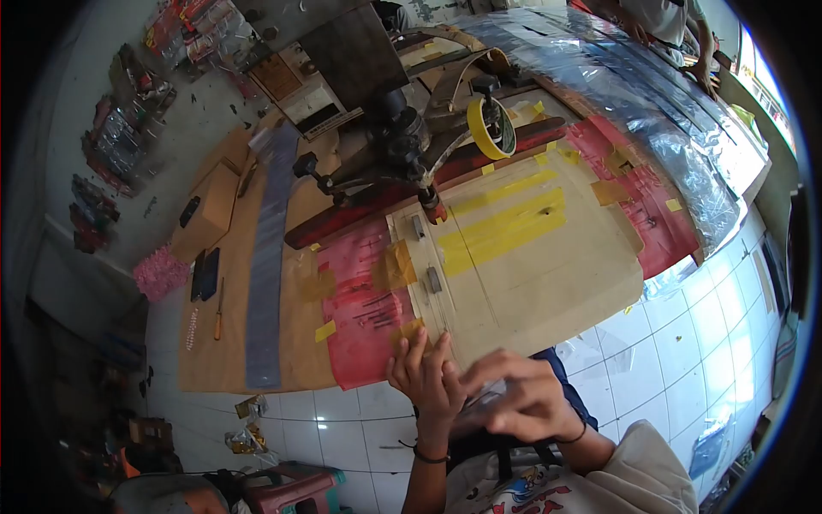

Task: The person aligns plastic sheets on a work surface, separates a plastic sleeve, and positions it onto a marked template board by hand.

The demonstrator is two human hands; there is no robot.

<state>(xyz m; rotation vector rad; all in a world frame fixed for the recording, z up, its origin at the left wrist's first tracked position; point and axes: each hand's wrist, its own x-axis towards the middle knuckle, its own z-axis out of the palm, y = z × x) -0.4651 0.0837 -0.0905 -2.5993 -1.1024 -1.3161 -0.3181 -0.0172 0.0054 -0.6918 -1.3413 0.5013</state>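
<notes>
My left hand (425, 377) is at the front edge of a tan board (556, 283), its fingers stretched out and the fingertips at the board's lower left corner. Beside it on the right, my right hand (533, 398) hovers in front of the board's edge, fingers bent and partly smeared by motion; whether it holds anything does not show. Yellow tape strips (505, 236) lie across the board. Two small grey blocks, one nearer me (433, 279) and one farther (418, 226), sit along its left side. A red sheet (364, 321) shows at the left under brown tape.
A dark screen-printing press arm (398, 120) with knobs stands over the board, a yellow tape roll (491, 128) hanging on it. At left lie a grey strip (270, 283), a screwdriver (218, 321) and a phone (205, 274). Clear plastic sheets (616, 77) cover the far table, where another person stands.
</notes>
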